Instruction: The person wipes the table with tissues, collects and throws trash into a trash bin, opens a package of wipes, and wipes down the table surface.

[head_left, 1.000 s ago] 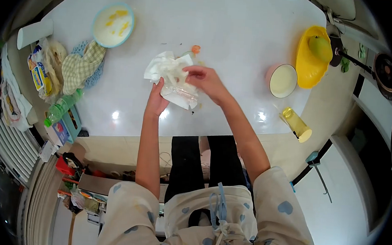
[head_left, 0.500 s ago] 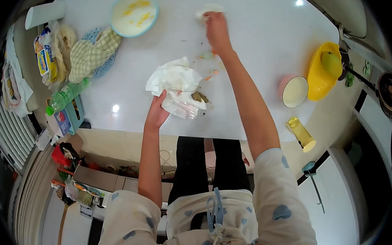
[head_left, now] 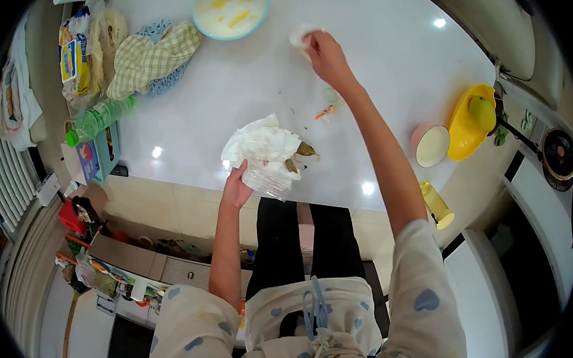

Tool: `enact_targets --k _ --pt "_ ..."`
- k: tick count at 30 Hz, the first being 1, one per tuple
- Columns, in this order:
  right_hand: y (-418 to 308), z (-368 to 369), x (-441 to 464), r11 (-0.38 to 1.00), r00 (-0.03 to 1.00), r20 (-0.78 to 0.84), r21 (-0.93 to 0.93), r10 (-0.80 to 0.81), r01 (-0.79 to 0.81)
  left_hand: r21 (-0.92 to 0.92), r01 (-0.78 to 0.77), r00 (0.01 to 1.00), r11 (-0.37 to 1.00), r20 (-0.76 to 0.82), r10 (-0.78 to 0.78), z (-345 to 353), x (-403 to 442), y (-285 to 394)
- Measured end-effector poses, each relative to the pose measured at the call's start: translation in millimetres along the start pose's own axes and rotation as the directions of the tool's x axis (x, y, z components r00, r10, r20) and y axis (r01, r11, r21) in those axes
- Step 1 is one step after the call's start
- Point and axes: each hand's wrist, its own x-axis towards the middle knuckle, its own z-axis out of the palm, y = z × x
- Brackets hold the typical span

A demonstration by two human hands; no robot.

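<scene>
My left hand [head_left: 236, 188] is closed on a bundle of crumpled white tissue [head_left: 253, 141] with clear crinkled plastic [head_left: 265, 181] at its lower side. Brown scraps [head_left: 306, 150] stick out from the bundle's right side. It is held above the near part of the white table [head_left: 192, 107]. Farther away, my right hand [head_left: 328, 55] pinches a white tissue [head_left: 301, 42] against the tabletop. Small orange and pale green food bits [head_left: 328, 111] lie between the two hands, with a few dark crumbs nearby.
A blue-rimmed bowl [head_left: 230, 28] with yellow residue stands at the far left. Checked cloth [head_left: 156, 59], a green bottle [head_left: 96, 120] and packaged food [head_left: 74, 61] line the left side. To the right are a pink bowl [head_left: 431, 146], a yellow tray [head_left: 461, 137] holding a green-yellow fruit, and a yellow cup [head_left: 436, 206].
The view has shifted a little. My left hand has brought the bundle closer to the table's near edge. My right hand has shifted slightly with the tissue still in its fingers.
</scene>
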Motion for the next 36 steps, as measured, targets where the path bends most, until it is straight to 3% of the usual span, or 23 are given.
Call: enact_targets --k 2,4,6,7,8,10,11,12,13,15,17,18,19,24,26,27,28,30,31,33,36 --pt "-7.2 32.1 21.8 0.997 0.995 -0.059 -0.020 -0.077 0.076 -0.022 0.019 1.000 1.000 -0.004 -0.020 -0.6 -2.9 -0.8" --pt "-10.5 66.6 25.7 0.961 0.975 -0.028 -0.177 -0.222 0.214 -0.038 0.037 0.999 0.999 -0.010 -0.038 -2.7 -1.7 -0.3" --pt "-22.2 80.7 -5.2 0.954 0.966 0.120 -0.170 -0.228 0.247 -0.114 0.044 0.998 0.993 0.045 -0.039 -7.8 -3.1 0.1" --pt "-30.2 82.6 -24.4 0.998 0.968 0.244 0.027 0.056 -0.065 -0.116 0.041 0.998 0.992 0.043 -0.036 -7.9 -5.6 1.2" --pt "-36.2 80.1 -44.7 0.905 0.864 0.407 0.169 0.297 -0.391 -0.104 0.046 0.999 0.994 0.026 -0.044 -5.0 -6.9 3.0" --pt "-35.9 67.1 -85.2 0.894 0.744 0.569 0.036 0.350 -0.447 -0.097 0.053 0.998 0.994 0.026 -0.051 0.0 -7.1 5.8" --pt "-24.4 63.2 -100.5 0.897 0.748 0.563 0.027 0.351 -0.442 -0.060 0.051 0.997 0.997 0.056 -0.048 0.3 -8.3 7.2" --pt "-9.2 60.4 -115.9 0.982 0.857 0.492 0.023 0.151 -0.186 -0.023 0.048 0.995 0.999 0.084 -0.046 0.5 -9.6 7.9" --pt "-3.2 51.9 -122.4 0.997 0.904 0.422 -0.002 -0.071 0.080 -0.026 0.050 0.995 0.998 0.093 -0.047 -1.2 -10.4 7.7" --pt "11.6 32.2 -112.5 0.990 0.953 0.302 0.136 -0.022 -0.020 -0.028 0.096 0.994 0.995 0.062 -0.094 -3.8 -9.6 7.9" --pt "-2.9 -5.3 -84.2 0.923 0.927 0.282 0.220 0.248 -0.315 -0.004 0.060 0.997 0.998 0.056 -0.060 -1.5 -9.4 6.7" --pt "4.5 -19.4 -69.8 0.903 0.933 0.244 0.278 0.264 -0.328 0.020 0.024 0.999 1.000 0.048 -0.025 -1.2 -9.9 4.8" --pt "8.4 -38.7 -51.9 0.844 0.843 0.371 0.223 0.389 -0.487 0.018 0.025 0.998 1.000 0.049 -0.026 -2.0 -8.6 3.2" --pt "45.2 -67.9 -11.3 0.746 0.798 0.353 0.306 0.488 -0.591 0.029 0.048 0.998 0.998 0.042 -0.050 2.1 -4.2 -4.1" --pt "56.7 -70.1 -6.5 0.814 0.827 0.173 0.152 0.536 -0.560 0.028 0.068 0.996 0.997 0.054 -0.069 5.1 -4.0 -6.7" --pt "58.1 -68.2 -8.4 0.815 0.827 0.171 0.153 0.535 -0.559 0.025 0.085 0.994 0.996 0.070 -0.087 8.7 -2.8 -7.6" --pt "59.3 -62.7 -11.5 0.914 0.914 -0.011 -0.013 0.405 -0.406 0.026 0.085 0.994 0.996 0.073 -0.087 12.4 -1.7 -8.9" --pt "58.6 -51.4 -19.1 0.930 0.974 -0.223 -0.345 0.046 -0.123 0.062 0.087 0.990 0.994 0.110 -0.093 20.1 -0.1 -11.2" --pt "54.8 -48.6 -23.2 0.930 0.974 -0.223 -0.345 0.046 -0.123 0.062 0.087 0.990 0.994 0.110 -0.093 23.0 0.3 -12.5" --pt "47.5 -42.3 -33.6 0.767 0.962 -0.133 -0.634 -0.237 0.101 0.056 0.107 0.989 0.993 0.096 -0.112 26.8 0.9 -14.6" --pt "41.3 -33.2 -51.4 0.780 0.980 -0.030 -0.611 -0.196 0.137 0.052 0.085 0.993 0.995 0.084 -0.089 32.3 2.1 -20.1"
